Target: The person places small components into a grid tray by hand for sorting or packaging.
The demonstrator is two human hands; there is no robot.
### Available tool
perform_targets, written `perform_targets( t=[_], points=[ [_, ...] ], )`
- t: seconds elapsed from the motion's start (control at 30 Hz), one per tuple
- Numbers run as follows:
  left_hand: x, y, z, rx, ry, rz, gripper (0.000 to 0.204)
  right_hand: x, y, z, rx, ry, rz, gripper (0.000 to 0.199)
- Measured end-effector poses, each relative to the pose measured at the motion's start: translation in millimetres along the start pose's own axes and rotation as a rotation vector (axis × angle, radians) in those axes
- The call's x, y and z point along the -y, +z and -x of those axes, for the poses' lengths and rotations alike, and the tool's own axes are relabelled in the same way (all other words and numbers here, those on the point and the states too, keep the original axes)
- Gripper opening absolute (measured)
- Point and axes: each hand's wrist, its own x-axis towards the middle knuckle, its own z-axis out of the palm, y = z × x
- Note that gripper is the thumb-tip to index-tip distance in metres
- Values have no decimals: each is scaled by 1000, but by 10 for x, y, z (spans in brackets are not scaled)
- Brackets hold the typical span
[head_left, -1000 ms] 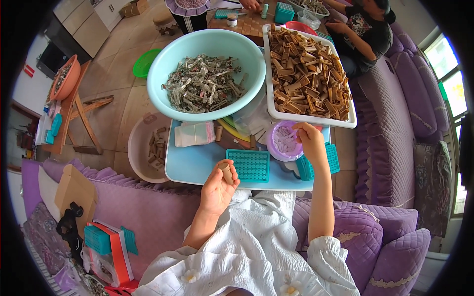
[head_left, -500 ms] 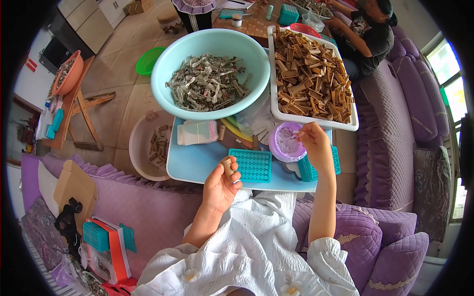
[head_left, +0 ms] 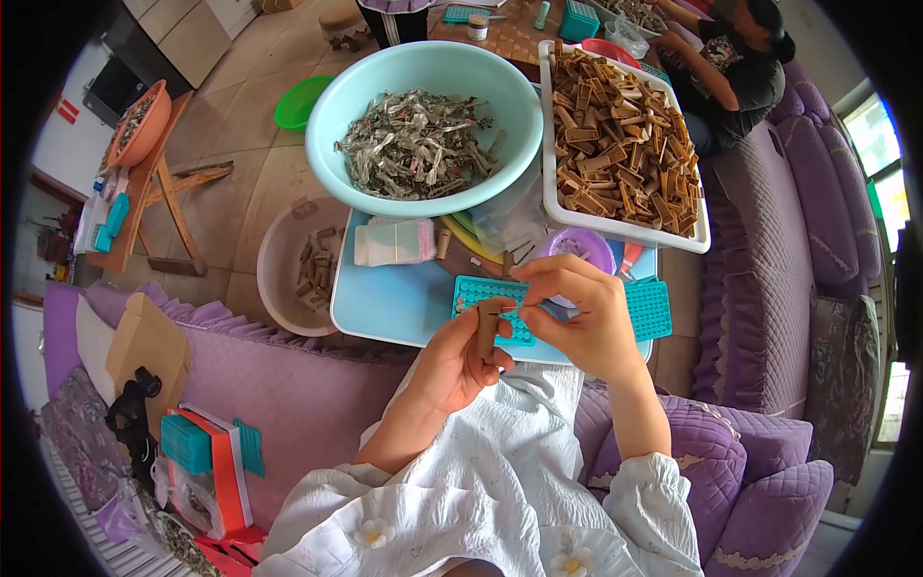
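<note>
Between the thumb and fingers of my left hand point(head_left: 447, 363) stands a small brown cardboard tube point(head_left: 487, 332), roughly upright. My right hand point(head_left: 591, 322) is closed in a pinch at the tube's upper end, with a thin pale piece point(head_left: 510, 309) showing at the fingertips; its exact shape is too small to tell. Behind my hands lies a teal plastic tray with round cells point(head_left: 467, 290), partly covered by them. A purple bowl point(head_left: 603, 252) with small white pieces stands just beyond my right hand. Another teal tray point(head_left: 650, 310) rests to the right of that wrist.
On the blue table point(head_left: 385, 308) are a large light-blue basin point(head_left: 327, 144) of dried plant-like bits, a white tray point(head_left: 702, 231) heaped with brown cardboard pieces, and a banded stack of pale sheets point(head_left: 392, 241). A pale tub point(head_left: 274, 279) holds tubes. A person point(head_left: 735, 72) sits far right.
My right hand has moved from over the purple bowl, left and nearer, to the tube. My left hand has shifted slightly right, with the tube turned more upright. The view has shifted a little.
</note>
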Motion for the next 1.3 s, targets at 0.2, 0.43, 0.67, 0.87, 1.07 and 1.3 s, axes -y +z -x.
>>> perform_targets(
  t=[0.2, 0.43, 0.67, 0.87, 1.07, 1.3],
  points=[
    [46, 72, 5, 18, -33, 30, 41, 25, 14, -45, 148, 17, 61, 9],
    [106, 111, -17, -67, -68, 5, 39, -37, 12, -35, 238, 88, 87, 7],
    [85, 155, -82, -172, -120, -4, 37, -188, 29, -47, 284, 119, 94, 10],
    [126, 0, -171, -306, -171, 0, 35, -529, 79, -46, 399, 344, -49, 6],
    [82, 26, -216, -281, -192, 238, 33, -627, 50, -58, 424, 432, -178, 7],
    [60, 47, -310, -267, -203, 268, 33, -603, 22, -82, 443, 376, -9, 4]
  ],
)
